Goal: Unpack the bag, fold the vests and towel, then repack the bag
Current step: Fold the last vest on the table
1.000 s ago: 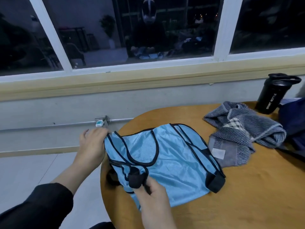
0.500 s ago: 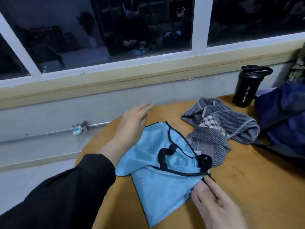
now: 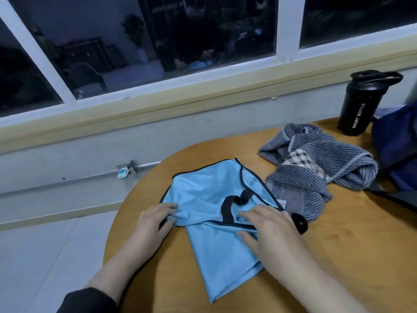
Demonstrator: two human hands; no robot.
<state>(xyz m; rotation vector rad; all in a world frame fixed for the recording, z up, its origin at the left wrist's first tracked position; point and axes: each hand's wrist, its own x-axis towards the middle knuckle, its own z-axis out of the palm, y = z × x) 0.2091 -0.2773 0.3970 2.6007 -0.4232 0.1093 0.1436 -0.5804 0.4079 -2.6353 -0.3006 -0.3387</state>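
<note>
A light blue vest (image 3: 203,193) with black trim lies partly folded on the round wooden table (image 3: 338,256). My left hand (image 3: 155,222) grips its left edge, fingers curled into the bunched cloth. My right hand (image 3: 268,229) lies on the vest's middle fold near the black strap, fingers spread and pressing down. A crumpled grey striped towel (image 3: 316,168) sits just right of the vest. The dark blue bag (image 3: 397,143) stands at the table's right edge, partly cut off by the frame.
A black sport bottle (image 3: 361,105) stands at the back right beside the bag. The table's left edge drops to a pale tiled floor (image 3: 45,256). A wall with a window ledge (image 3: 158,109) runs behind the table.
My left hand has drawn back from the vest's far side to its left edge and gripped it. My right hand has moved up onto the middle fold. The vest lies flatter.
</note>
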